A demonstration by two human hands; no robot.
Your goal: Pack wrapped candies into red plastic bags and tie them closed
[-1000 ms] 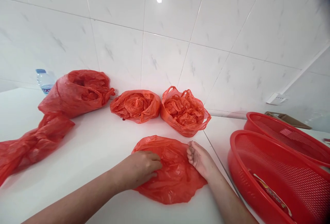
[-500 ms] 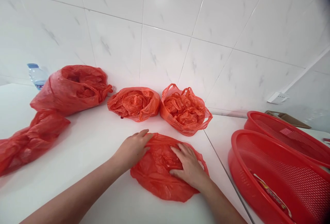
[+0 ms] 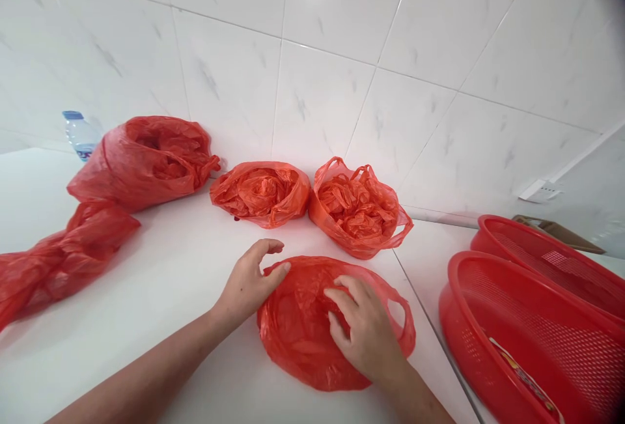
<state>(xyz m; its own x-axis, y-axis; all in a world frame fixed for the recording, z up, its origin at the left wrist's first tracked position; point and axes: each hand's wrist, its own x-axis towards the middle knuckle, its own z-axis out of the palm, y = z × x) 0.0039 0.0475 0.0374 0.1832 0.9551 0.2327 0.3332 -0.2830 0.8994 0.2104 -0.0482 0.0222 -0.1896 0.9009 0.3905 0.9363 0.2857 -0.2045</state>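
A crumpled red plastic bag [image 3: 297,333] lies flat on the white counter [image 3: 161,294] in front of me. My left hand [image 3: 251,281] rests on the bag's left edge, fingers spread and slightly curled, the thumb touching the plastic. My right hand [image 3: 366,329] lies palm down on the bag's middle, fingers apart and bent, pressing into the plastic. One bag handle loops out to the right of that hand.
Two open red bags [image 3: 261,193] [image 3: 359,209] stuffed with more bags stand by the tiled wall. A larger red bag [image 3: 144,160] and a long twisted one [image 3: 58,261] lie at the left, a water bottle [image 3: 78,134] behind. Two red mesh baskets [image 3: 532,339] [image 3: 551,261] sit at the right.
My right hand turned palm down and moved onto the middle of the bag. My left hand slid from the bag's top to its left edge and opened. The bag is bunched rounder.
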